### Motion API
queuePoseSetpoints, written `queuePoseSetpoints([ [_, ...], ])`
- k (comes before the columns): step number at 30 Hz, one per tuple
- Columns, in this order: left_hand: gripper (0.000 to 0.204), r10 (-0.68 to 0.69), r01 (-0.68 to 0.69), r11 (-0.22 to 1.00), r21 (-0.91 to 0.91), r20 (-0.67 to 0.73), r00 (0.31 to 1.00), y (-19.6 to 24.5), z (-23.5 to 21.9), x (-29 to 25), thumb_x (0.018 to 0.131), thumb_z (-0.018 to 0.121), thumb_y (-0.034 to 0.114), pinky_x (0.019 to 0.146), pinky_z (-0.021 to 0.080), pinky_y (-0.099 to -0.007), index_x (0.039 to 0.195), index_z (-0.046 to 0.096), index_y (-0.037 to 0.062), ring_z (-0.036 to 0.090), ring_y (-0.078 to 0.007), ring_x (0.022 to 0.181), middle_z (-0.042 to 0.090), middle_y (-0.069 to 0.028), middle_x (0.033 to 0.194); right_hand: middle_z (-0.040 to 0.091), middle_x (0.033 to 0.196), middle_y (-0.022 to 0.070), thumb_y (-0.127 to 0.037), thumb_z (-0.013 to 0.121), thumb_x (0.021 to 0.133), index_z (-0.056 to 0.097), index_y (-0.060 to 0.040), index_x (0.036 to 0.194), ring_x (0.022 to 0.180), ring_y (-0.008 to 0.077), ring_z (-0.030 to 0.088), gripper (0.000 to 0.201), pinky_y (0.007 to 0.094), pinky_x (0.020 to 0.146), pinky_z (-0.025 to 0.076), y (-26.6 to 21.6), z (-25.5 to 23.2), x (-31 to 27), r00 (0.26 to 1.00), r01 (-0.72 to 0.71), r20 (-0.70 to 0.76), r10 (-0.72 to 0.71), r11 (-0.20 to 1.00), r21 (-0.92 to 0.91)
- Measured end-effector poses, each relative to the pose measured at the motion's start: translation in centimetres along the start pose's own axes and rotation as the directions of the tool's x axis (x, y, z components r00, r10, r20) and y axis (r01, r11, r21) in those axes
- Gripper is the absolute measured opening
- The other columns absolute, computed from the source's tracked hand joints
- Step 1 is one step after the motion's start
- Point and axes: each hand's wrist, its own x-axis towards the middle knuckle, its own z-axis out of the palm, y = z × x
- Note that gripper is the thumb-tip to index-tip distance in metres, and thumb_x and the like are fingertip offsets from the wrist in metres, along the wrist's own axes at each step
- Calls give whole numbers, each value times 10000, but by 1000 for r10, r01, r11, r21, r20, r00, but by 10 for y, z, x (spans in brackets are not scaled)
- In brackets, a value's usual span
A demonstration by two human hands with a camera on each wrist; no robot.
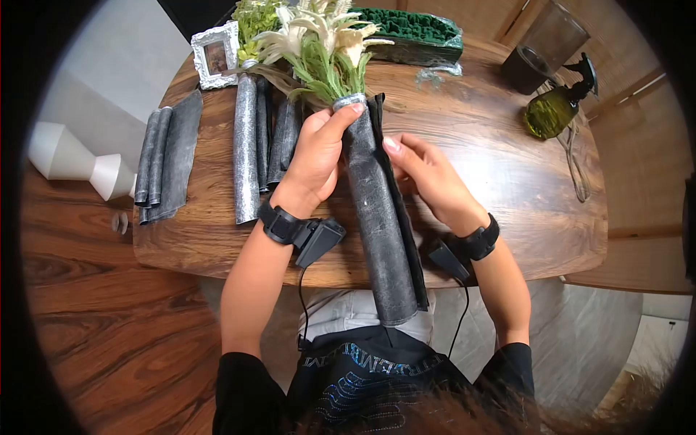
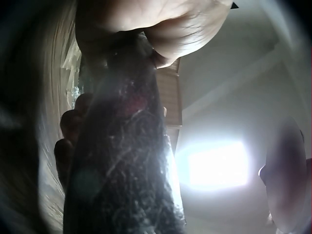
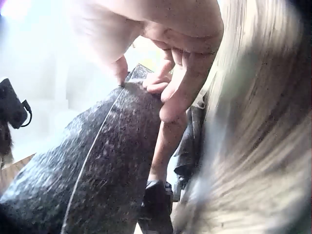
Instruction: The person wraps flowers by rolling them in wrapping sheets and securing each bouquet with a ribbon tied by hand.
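Observation:
A long roll of dark grey mottled sheet (image 1: pixel 384 239) slants over the table's front edge, its lower end above the person's lap. My left hand (image 1: pixel 315 148) grips it near the top, thumb lying across the front. Along the right side runs the sheet's loose edge (image 3: pixel 90 151), standing off from the roll in the head view. Near the upper part of that edge, my right hand (image 1: pixel 435 181) pinches the sheet between thumb and fingers. White artificial lilies (image 1: pixel 319 43) show right behind the roll's upper end; their base is hidden.
More grey rolls (image 1: pixel 248 145) lie at the left, one partly unrolled (image 1: pixel 180 156). Behind them stands a white ornate picture frame (image 1: pixel 233 43). A box of dark green moss (image 1: pixel 413 54) sits at the back. To the right are a glass vessel (image 1: pixel 554 32) and a green spray bottle (image 1: pixel 547 116).

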Motion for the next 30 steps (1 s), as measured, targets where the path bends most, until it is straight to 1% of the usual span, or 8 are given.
queuePoseSetpoints([
  [3,165,52,-52,999,6,-14,999,-2,1,-2,926,571,186,696,480,-233,972,607,32,590,-86,732,633,-15,842,612,912,55,-332,673,872,493,41,1116,800,98,585,480,242,702,493,10,14,-2,998,45,54,-44,999,-11],
  [6,156,57,-52,995,88,-62,996,-10,-1,3,905,610,165,701,440,-213,969,621,24,544,-49,752,626,16,857,570,1065,67,-162,743,797,398,47,1272,967,125,543,624,269,855,456,13,21,-6,983,116,161,-87,976,-183],
  [8,166,-8,11,998,66,-40,999,-12,-2,4,906,604,170,694,483,-244,965,603,15,598,-102,734,643,-39,857,552,1098,57,-109,745,774,382,31,1301,1008,127,522,655,277,900,431,27,27,-4,974,204,143,-178,959,-197],
  [10,192,-115,114,993,-34,-27,993,-8,4,1,908,601,187,692,542,-315,969,575,7,643,-179,719,651,-99,849,546,1066,61,-77,713,771,371,36,1295,983,128,525,636,272,868,441,30,32,-6,979,202,78,-189,954,-221],
  [17,194,-177,247,904,-350,218,960,-4,-2,9,908,610,229,654,546,-313,926,550,46,608,-162,697,595,-46,798,581,873,83,-41,655,781,401,9,1193,706,166,624,487,293,629,524,23,36,-14,995,-20,99,7,992,126],
  [21,169,-157,195,949,-248,164,974,-8,3,8,882,643,187,612,534,-297,893,540,54,579,-134,640,573,-31,744,593,819,108,-46,645,793,427,16,1081,634,196,636,367,319,569,537,27,39,-23,990,-75,133,47,973,219],
  [25,182,-133,146,980,-134,99,986,-15,6,7,864,657,186,575,510,-276,813,553,45,574,-129,601,571,-30,693,578,787,93,8,677,770,418,20,1080,603,186,630,404,309,542,534,27,53,-64,966,-252,-14,258,953,166],
  [30,163,-185,189,979,-72,63,981,-16,9,3,881,636,178,576,498,-277,834,542,53,558,-126,597,557,-24,695,569,795,93,29,644,777,421,2,1107,601,195,629,399,320,534,532,44,69,-103,967,-202,-137,213,975,88],
])
